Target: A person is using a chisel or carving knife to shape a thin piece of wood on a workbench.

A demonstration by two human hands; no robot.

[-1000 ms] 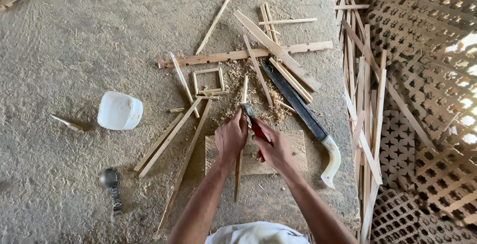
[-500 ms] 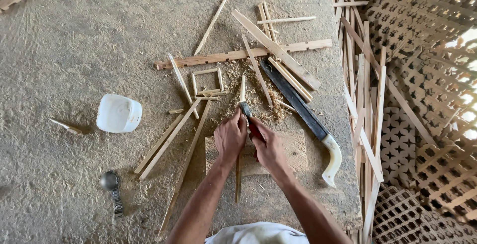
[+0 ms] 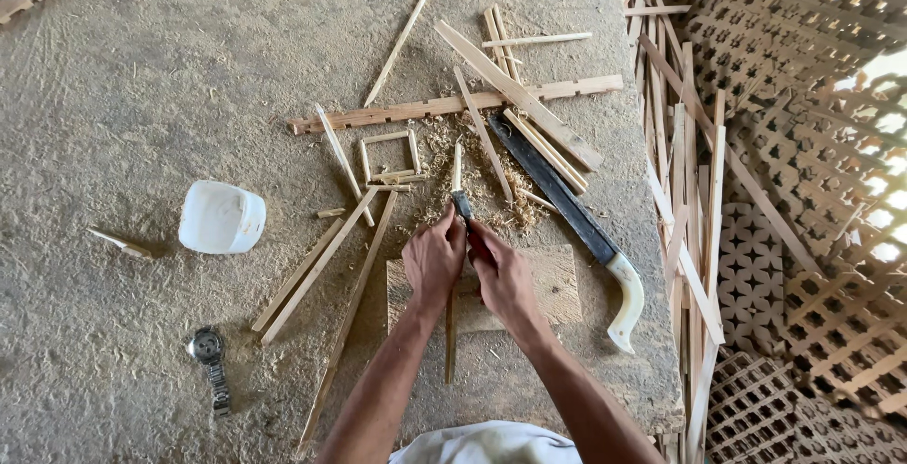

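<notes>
My left hand (image 3: 433, 258) grips a thin wooden stick (image 3: 456, 163) that runs from my lap out over a flat wooden block (image 3: 553, 286) toward a heap of shavings (image 3: 491, 180). My right hand (image 3: 504, 275) is closed on a small knife (image 3: 464, 206) with a red handle. The dark blade lies against the stick just past my left thumb. Both hands rest close together above the block.
A long machete (image 3: 567, 209) with a white handle lies right of my hands. Wooden strips and a notched slat (image 3: 453, 103) are scattered ahead. A white plastic tub (image 3: 222, 218) and a wristwatch (image 3: 208, 349) lie at left. Woven lattice panels (image 3: 803, 190) stand at right.
My hands have shifted slightly forward along the stick, and the knife blade has slid a little toward the stick's far end. Nothing else moved.
</notes>
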